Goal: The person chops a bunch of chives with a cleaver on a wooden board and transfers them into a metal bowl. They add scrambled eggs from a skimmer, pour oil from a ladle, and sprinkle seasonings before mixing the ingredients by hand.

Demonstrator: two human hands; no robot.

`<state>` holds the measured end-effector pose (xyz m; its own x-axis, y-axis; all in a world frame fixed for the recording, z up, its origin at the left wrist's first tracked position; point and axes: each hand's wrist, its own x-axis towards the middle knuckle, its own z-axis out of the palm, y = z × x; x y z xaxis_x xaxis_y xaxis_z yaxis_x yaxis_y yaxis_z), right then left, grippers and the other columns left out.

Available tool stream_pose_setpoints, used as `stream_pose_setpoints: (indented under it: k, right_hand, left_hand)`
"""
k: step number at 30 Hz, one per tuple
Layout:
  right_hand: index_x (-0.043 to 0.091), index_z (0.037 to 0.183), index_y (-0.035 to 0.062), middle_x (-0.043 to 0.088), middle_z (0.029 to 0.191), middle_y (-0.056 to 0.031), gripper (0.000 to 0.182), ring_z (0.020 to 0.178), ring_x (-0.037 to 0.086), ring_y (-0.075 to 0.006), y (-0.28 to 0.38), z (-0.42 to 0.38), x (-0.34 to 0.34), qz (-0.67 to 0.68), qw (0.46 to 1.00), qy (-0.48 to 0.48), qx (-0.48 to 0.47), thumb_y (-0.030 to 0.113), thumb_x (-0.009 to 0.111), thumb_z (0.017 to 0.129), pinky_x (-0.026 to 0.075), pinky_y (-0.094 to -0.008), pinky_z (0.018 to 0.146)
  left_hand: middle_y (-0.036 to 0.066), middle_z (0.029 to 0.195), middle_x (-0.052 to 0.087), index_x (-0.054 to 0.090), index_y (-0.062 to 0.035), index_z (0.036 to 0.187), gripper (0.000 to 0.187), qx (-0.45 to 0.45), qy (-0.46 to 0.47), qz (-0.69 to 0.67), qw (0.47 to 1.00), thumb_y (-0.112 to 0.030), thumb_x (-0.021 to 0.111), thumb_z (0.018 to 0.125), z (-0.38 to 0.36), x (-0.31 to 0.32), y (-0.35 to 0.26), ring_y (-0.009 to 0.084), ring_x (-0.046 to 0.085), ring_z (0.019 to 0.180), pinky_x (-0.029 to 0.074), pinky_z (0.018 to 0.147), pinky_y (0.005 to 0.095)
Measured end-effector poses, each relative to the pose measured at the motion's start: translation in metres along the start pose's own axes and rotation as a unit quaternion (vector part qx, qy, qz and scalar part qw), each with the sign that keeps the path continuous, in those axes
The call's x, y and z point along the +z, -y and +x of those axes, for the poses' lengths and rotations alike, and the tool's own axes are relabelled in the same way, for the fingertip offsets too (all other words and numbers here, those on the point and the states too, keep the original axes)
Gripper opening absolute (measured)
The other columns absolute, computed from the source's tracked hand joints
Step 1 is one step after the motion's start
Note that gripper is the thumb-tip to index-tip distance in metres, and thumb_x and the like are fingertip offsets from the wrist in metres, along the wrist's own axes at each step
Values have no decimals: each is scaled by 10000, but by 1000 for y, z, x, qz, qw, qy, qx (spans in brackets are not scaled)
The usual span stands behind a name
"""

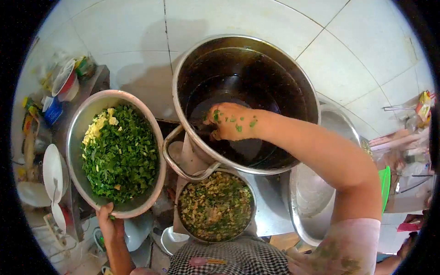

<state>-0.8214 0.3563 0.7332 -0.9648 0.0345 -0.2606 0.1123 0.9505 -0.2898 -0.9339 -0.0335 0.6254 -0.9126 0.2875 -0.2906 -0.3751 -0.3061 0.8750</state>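
My left hand (110, 222) grips the near rim of a wide metal bowl (72, 176), thumb over the edge. Chopped green leaves (121, 158) fill that bowl, with crumbly yellow pieces (97, 127) at its upper left. Over the mouth of a large deep metal pot (311, 87), my right hand (229, 121) is curled, fingers pointing left and down. Bits of green leaf stick to its back. Whatever its fingers hold, if anything, is hidden. Dark liquid (243, 82) appears to lie inside the pot. Below the pot sits a round pan of chopped green and yellow mixture (216, 206).
A large oval metal basin (300, 215) stands right of the pot, partly behind my arm. A looped pot handle (190, 174) juts toward the pan. White bowls (55, 172) and packets line the left side. A tiled wall (256, 20) rises behind.
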Motion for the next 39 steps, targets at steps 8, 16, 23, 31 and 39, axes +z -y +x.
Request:
stream_pose_setpoints:
  k: [8,16,23,31,39]
  right_hand:
    - [609,911,-19,609,908,-215,359,895,587,-365,-30,-2,-35,10,996,-89,19,259,706,707,465,-412,796]
    - [599,915,-22,622,827,-196,328,809,616,-326,-50,-68,-64,20,960,-250,127,242,682,739,484,-368,731]
    - [624,833,11,625,797,-140,173,717,607,-277,-42,-100,-83,23,941,-336,34,130,680,721,493,-340,639]
    - [641,835,88,547,694,-70,152,592,550,-209,-30,-120,-91,-130,907,-400,-22,85,702,696,477,-312,527]
    - [605,878,107,532,748,-59,174,570,563,-216,-37,-116,-58,-138,938,-313,-49,145,692,733,484,-322,489]
  left_hand:
    - [81,1024,506,433,-33,1143,459,4,-17,7,1000,-82,554,704,-1,4,-12,245,540,932,471,798,419]
    - [74,1005,515,429,-17,1145,458,-1,-17,16,1000,-84,550,709,-4,13,-39,240,564,901,499,786,401]
    - [85,994,529,430,-1,1131,449,-24,-46,37,998,-78,551,706,-6,43,-64,234,578,880,513,761,396]
    - [74,951,546,443,-16,1095,403,-56,-41,48,996,-70,545,708,0,56,-78,220,593,827,527,716,351]
    - [99,1070,529,410,-18,1161,455,-70,-37,49,996,-49,522,720,-2,54,-85,241,586,908,530,758,376]
